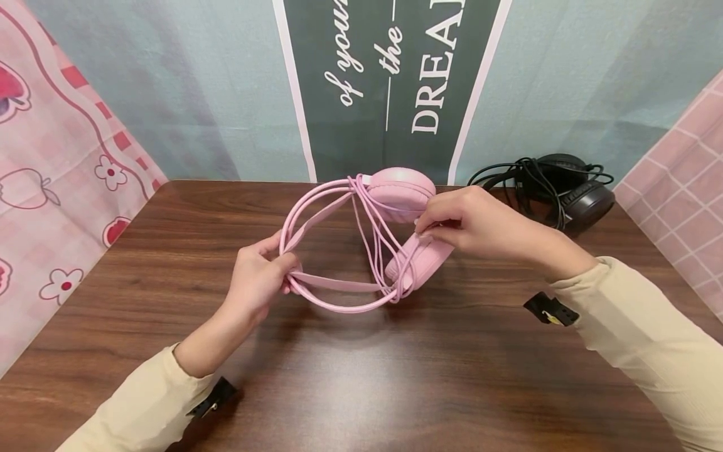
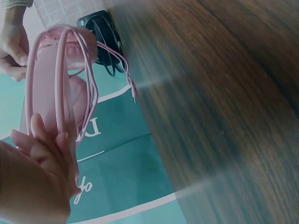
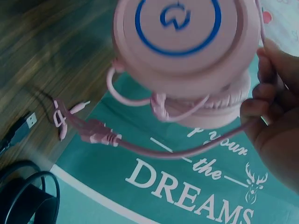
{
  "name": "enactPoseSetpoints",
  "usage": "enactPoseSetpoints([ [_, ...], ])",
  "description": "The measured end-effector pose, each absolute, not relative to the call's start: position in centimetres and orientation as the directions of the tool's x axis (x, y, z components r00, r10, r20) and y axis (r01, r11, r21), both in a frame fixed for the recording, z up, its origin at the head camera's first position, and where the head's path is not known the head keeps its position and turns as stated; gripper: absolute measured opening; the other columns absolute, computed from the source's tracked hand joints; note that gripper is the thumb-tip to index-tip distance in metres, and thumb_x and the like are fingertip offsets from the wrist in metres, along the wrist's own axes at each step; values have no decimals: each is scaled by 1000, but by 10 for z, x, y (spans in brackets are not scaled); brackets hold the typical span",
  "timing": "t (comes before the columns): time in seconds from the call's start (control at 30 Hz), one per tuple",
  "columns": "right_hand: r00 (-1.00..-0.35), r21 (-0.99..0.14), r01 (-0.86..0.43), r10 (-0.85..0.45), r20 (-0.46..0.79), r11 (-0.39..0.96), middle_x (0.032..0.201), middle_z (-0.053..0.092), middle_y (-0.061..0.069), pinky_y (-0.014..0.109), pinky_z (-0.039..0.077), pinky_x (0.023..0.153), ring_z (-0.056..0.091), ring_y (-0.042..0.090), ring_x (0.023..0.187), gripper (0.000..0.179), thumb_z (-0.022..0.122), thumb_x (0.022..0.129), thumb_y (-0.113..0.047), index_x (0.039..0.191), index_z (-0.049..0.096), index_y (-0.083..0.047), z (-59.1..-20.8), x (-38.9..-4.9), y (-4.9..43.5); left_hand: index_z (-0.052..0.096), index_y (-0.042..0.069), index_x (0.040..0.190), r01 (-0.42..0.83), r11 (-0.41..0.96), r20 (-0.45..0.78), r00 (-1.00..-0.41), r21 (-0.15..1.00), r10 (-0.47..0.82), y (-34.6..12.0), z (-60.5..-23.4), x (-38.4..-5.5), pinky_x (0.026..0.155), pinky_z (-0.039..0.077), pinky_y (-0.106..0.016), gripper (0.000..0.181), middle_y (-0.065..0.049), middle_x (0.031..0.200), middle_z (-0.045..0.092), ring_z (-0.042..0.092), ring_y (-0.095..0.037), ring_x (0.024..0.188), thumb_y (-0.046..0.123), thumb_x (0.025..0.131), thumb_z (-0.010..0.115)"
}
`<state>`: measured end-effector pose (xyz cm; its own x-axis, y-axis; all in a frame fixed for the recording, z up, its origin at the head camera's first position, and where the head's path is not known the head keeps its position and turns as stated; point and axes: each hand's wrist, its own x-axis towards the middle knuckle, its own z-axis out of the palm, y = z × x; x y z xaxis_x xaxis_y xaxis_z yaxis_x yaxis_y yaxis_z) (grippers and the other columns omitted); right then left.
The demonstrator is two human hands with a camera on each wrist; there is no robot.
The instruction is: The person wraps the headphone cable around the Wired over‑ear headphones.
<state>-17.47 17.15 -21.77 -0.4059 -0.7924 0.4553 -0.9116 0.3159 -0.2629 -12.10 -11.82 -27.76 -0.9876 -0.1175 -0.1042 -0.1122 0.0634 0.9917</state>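
Observation:
Pink headphones [image 1: 344, 308] are held up above the table, with their thin pink cord wound around the band and ear cups. My left hand [image 1: 257, 276] grips the top of the headband, thumb on the near side. Beside the ear cups, my right hand [image 1: 480, 223] pinches the pink cord [image 3: 173, 154]. From those fingers the cord runs to a splitter [image 3: 96, 132], where two small plugs [image 3: 63, 119] hang loose. One ear cup [image 3: 187, 56] shows a blue ring and logo in the right wrist view.
Black headphones [image 1: 587, 204] with a tangled black cord lie at the table's back right corner. A black USB plug [image 3: 21, 130] shows in the right wrist view. Behind the brown wooden table [image 1: 350, 383] hangs a printed cloth [image 1: 390, 144]; patterned pink cloths flank both sides.

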Motion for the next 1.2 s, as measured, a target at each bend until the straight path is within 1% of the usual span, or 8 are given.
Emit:
enactPoseSetpoints([
  [0.13, -384, -289, -916, -819, 426, 279, 82, 61, -8, 16, 43, 65, 53, 4, 73, 28, 69, 68, 14, 84, 68, -10, -216, -178, 179, 50, -3, 126, -138, 111, -129, -988, 984, -88, -120, -277, -120, 34, 38, -14, 54, -1, 53, 54, 46, -4, 36, -9, 73, 49],
  [0.2, -407, -298, -906, -812, 419, 300, 81, 61, -8, 16, 43, 64, 52, 4, 71, 28, 69, 69, 12, 85, 69, -11, -214, -180, 184, 50, -3, 127, -143, 137, -134, -989, 980, -69, -120, -277, -118, 33, 38, -14, 55, -1, 52, 53, 45, -4, 36, -9, 72, 49],
  [0.47, -689, -448, -716, -646, 329, 536, 79, 63, -7, 16, 43, 55, 53, 4, 63, 12, 74, 75, -8, 84, 71, -15, -207, -188, 206, 50, -5, 125, -149, 175, -153, -988, 973, 8, -118, -281, -111, 35, 37, -14, 52, -3, 56, 54, 44, -5, 38, -10, 74, 50],
  [0.57, -764, -486, -634, -584, 274, 602, 76, 63, -8, 17, 41, 56, 52, 7, 64, 10, 76, 74, -16, 81, 71, -19, -207, -190, 210, 52, -6, 122, -144, 172, -152, -988, 975, 33, -117, -282, -110, 35, 37, -14, 49, -3, 57, 54, 44, -5, 39, -10, 73, 50],
  [0.73, -865, -560, -488, -459, 204, 670, 67, 63, -3, 20, 40, 50, 50, 11, 59, 10, 79, 71, -24, 73, 71, -18, -208, -193, 212, 54, -6, 118, -132, 159, -142, -989, 978, 50, -117, -281, -110, 36, 37, -13, 45, -4, 58, 55, 45, -5, 40, -9, 73, 50],
  [0.97, -900, -638, -408, -404, 163, 653, 54, 51, 5, 25, 37, 41, 45, 13, 48, 21, 73, 77, -26, 66, 65, -11, -210, -200, 217, 54, -7, 119, -119, 157, -129, -990, 981, 60, -118, -279, -108, 36, 36, -13, 46, -4, 58, 55, 45, -4, 41, -9, 73, 50],
  [1.1, -901, -667, -389, -413, 132, 636, 57, 52, 6, 27, 42, 42, 47, 15, 50, 15, 70, 80, -22, 74, 68, -9, -211, -205, 221, 53, -6, 121, -114, 166, -130, -987, 980, 90, -116, -280, -105, 35, 35, -14, 49, -3, 57, 54, 43, -5, 40, -10, 72, 50],
  [1.2, -909, -669, -356, -409, 85, 652, 59, 52, 7, 30, 44, 43, 48, 16, 51, 16, 72, 79, -26, 78, 69, -10, -211, -206, 222, 53, -5, 122, -122, 174, -143, -983, 977, 111, -114, -282, -104, 35, 35, -14, 50, -4, 57, 54, 43, -5, 40, -9, 72, 50],
])
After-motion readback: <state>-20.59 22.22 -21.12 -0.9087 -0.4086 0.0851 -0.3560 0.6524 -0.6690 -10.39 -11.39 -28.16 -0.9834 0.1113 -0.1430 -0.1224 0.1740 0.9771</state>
